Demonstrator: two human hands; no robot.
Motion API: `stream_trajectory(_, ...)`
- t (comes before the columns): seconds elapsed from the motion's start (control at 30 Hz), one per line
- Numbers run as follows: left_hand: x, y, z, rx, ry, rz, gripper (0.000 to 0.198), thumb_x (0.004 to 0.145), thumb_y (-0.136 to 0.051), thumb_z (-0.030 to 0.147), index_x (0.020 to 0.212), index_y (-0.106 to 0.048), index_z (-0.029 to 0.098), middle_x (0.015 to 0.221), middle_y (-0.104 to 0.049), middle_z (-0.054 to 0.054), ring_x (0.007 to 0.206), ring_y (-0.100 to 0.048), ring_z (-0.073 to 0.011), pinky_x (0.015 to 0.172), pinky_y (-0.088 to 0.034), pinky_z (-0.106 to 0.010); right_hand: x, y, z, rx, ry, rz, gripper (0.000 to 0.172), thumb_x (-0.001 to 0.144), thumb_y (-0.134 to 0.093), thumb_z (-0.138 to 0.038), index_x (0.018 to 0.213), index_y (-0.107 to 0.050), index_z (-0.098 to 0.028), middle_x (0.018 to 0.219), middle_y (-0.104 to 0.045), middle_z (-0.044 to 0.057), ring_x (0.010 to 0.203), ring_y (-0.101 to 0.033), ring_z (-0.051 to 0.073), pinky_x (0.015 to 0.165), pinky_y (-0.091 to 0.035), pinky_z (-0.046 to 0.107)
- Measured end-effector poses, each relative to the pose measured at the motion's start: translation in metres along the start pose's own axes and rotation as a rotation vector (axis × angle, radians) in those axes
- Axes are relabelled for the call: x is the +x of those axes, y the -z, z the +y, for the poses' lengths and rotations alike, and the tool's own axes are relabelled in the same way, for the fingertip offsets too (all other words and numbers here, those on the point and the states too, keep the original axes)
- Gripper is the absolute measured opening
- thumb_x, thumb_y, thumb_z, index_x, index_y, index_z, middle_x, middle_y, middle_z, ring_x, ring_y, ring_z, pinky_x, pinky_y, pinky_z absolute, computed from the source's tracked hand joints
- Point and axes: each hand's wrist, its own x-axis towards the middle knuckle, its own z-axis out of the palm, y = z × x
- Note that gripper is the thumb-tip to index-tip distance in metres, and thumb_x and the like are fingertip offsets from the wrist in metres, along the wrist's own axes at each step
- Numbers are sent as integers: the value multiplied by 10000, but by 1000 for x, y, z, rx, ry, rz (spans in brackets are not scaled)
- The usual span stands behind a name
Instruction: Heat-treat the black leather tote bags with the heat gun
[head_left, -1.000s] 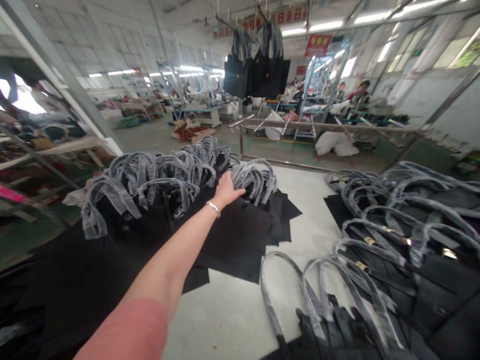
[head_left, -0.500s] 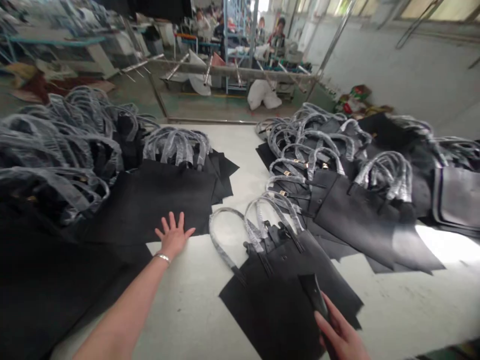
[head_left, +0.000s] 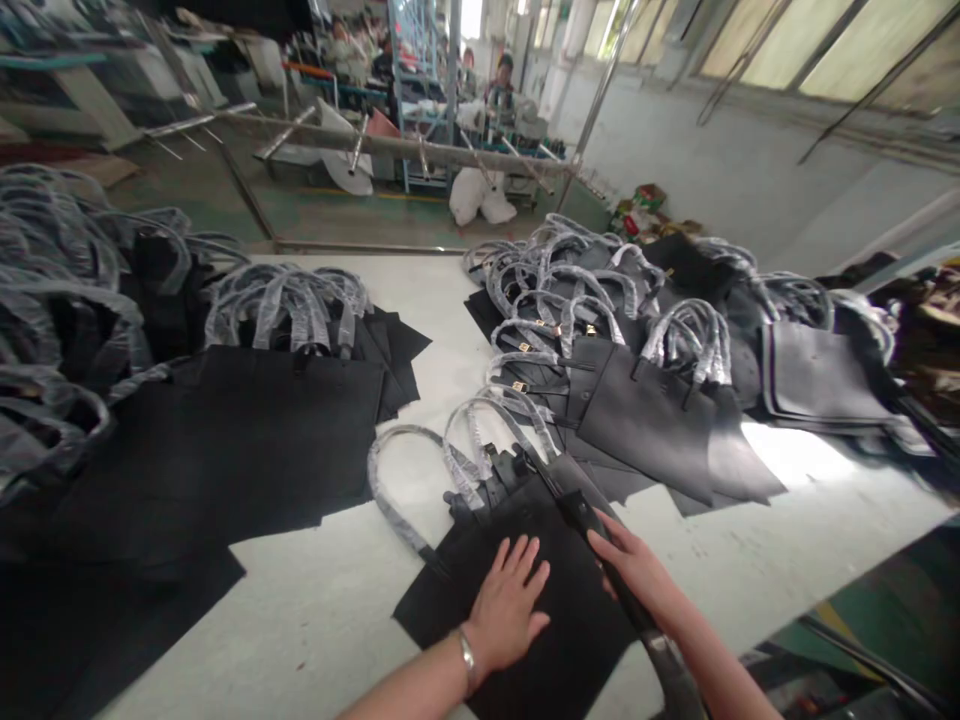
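I get daylight from the windows (head_left: pixel 825 50) at upper right, a blown-out glare patch on the table (head_left: pixel 795 455) at right, the black bag (head_left: pixel 570 640) at bottom centre nearly featureless, and wide-angle smear toward the edges.

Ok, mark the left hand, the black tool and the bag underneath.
left hand (head_left: pixel 510 600): head view, back of hand
black tool (head_left: pixel 579 512): head view, dark upper shaft
black bag (head_left: pixel 577 645): head view, flat panel

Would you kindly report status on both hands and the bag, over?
Left hand open, flat on black bag. Right hand gripping dark tool laid across it. Bag piles either side, none touching the hands.
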Motion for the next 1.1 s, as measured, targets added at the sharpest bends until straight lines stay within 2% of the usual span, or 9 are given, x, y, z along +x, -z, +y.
stream_trajectory(0.13, -11, -12, 1, 14, -30, -69, 579, 934, -465, 473, 1450, -324, 251, 1579, -77, -54, 1446, -52, -277, 1175, -134, -468, 30, -5, -5, 48, 8, -73, 610, 818, -564, -483, 1357, -478, -212, 526, -558, -52, 374, -528, 142, 355, -410, 234)
stream_trajectory(0.3, -11, -8, -1, 20, -41, -114, 579, 948, -435, 478, 1458, -311, 233, 1579, -59, -62, 1446, -46, -272, 1175, -106, -437, 46, -12, -18, 55, 74, 8, 658, 824, -585, -495, 1414, -411, -263, 590, -594, -54, 443, -562, 134, 435, -455, 229)
stream_trajectory(0.4, -15, -5, 6, 9, -77, -128, 581, 951, -429, 481, 1454, -321, 212, 1575, -85, -82, 1444, -70, -274, 1171, -118, -437, 29, -7, -15, 46, 76, -35, 671, 813, -597, -518, 1411, -424, -268, 587, -596, -57, 438, -556, 134, 427, -448, 228)
stream_trajectory(0.57, -25, -6, 18, -9, -118, -108, 570, 968, -392, 471, 1438, -338, 151, 1556, -165, -129, 1435, -135, -267, 1161, -167, -421, -24, -7, 14, 43, 10, -218, 665, 803, -618, -514, 1384, -470, -224, 592, -617, -46, 425, -543, 134, 411, -435, 233)
stream_trajectory(0.7, -30, -19, 26, -10, -154, -84, 536, 970, -409, 425, 1392, -391, 95, 1449, -397, -141, 1380, -289, -245, 1162, -184, -386, -52, -26, 32, 0, 8, -288, 642, 846, -586, -489, 1414, -430, -234, 588, -616, -50, 439, -548, 140, 433, -443, 241)
stream_trajectory(0.83, -35, -38, 32, -14, -156, -64, 406, 950, -464, 399, 1228, -542, 113, 1216, -596, -113, 1239, -460, -230, 1116, -270, -377, -56, -52, 32, -125, 41, -323, 600, 862, -555, -465, 1409, -449, -241, 587, -646, -42, 448, -579, 162, 440, -456, 257)
stream_trajectory(0.93, -38, -49, 35, 22, -190, -101, 302, 962, -433, 356, 1057, -620, 139, 1068, -651, -93, 1107, -542, -217, 1034, -351, -378, -47, -72, 19, -230, 148, -262, 564, 837, -572, -454, 1352, -530, -229, 865, -745, 17, 740, -699, 232, 671, -559, 323)
stream_trajectory(1.03, -38, -55, 36, 44, -259, -134, 276, 964, -408, 298, 969, -642, 152, 1021, -663, -78, 1059, -559, -216, 997, -375, -382, -41, -87, 3, -276, 242, -203, 594, 834, -578, -447, 1372, -504, -208, 1212, -671, 67, 1117, -612, 272, 981, -461, 378)
stream_trajectory(1.1, -38, -58, 37, 37, -296, -150, 243, 944, -437, 264, 922, -654, 156, 973, -675, -64, 1015, -576, -219, 961, -403, -376, -44, -90, -1, -280, 252, -210, 628, 854, -554, -453, 1419, -436, -206, 1250, -649, 79, 1148, -594, 271, 1007, -438, 389)
